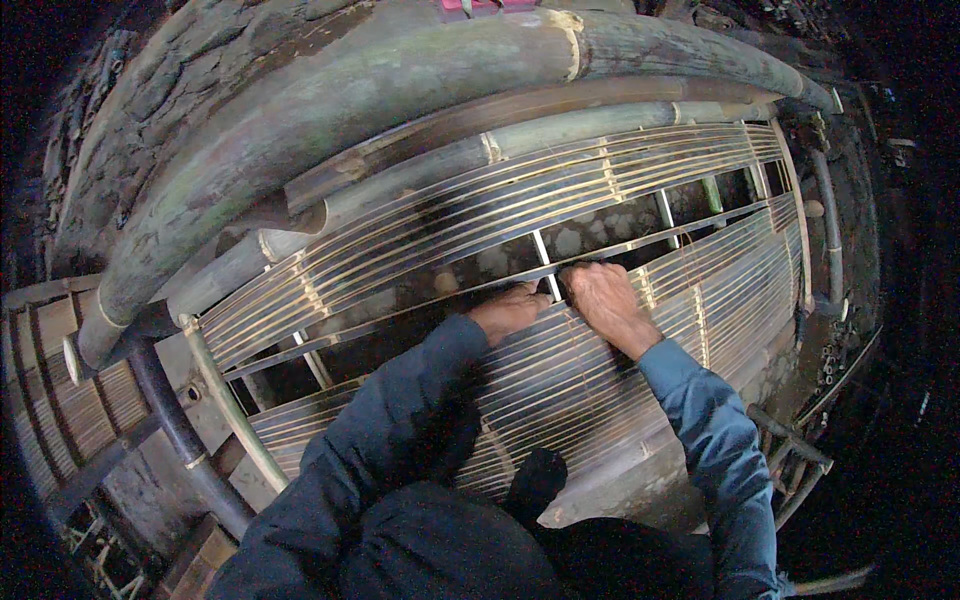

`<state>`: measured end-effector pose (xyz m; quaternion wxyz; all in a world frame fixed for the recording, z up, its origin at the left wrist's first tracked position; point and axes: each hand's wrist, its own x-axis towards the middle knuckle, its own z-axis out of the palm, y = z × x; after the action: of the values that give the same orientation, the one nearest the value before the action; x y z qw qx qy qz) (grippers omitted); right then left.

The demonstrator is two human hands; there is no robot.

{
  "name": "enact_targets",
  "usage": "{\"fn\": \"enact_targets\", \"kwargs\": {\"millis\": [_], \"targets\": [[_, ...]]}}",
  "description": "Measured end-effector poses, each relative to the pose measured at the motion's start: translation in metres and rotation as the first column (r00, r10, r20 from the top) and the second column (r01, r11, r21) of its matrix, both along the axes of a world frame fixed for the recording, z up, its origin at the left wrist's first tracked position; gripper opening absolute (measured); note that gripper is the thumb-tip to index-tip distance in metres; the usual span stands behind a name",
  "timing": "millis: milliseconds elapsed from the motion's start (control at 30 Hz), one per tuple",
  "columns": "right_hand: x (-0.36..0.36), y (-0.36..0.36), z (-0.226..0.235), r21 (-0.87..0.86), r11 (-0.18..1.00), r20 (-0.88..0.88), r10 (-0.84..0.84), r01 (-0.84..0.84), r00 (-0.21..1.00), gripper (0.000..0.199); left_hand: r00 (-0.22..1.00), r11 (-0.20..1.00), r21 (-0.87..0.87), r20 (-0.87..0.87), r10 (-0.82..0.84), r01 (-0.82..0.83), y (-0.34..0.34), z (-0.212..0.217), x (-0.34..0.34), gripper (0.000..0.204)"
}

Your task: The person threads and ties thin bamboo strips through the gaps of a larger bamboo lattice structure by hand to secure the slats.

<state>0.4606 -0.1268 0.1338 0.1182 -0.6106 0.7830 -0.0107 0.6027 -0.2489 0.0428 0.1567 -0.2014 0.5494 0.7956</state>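
Bending over the work, I see a lone slat (640, 242) lying along the dark gap in the middle of the bamboo frame, crossing a pale strip (541, 248). At that crossing the left hand (508, 310) reaches in, fingers stretched out; whether they pinch anything I can't tell. Just beside it the right hand (600, 298) is curled, knuckles up, its fingertips hidden, so I can't say what it grasps. Both sit at the upper edge of the near slatted panel (540, 375). Beyond the gap lies the far slatted panel (450, 230), then a thick bamboo pole (400, 100). To my eye, the thin slat could bow or split if pressed hard between strips. Uneven pushing might leave it skewed, and a raw edge could nick bare fingers in so narrow a space.
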Motion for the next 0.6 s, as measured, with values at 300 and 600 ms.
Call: {"fn": "enact_targets", "kwargs": {"millis": [300,600], "targets": [[0.006,0.000,0.018,0.054,0.958,0.086,-0.285,0.282,0.955,0.017,0.990,0.872,-0.489,0.112,0.091,-0.025,0.017,0.017,0.004,0.023],[0.038,0.016,0.046,0.563,0.660,0.823,-0.394,0.497,-0.408,0.027,0.881,0.631,-0.618,-0.381,0.281,-0.468,0.022,0.070,0.032,0.008]]}}
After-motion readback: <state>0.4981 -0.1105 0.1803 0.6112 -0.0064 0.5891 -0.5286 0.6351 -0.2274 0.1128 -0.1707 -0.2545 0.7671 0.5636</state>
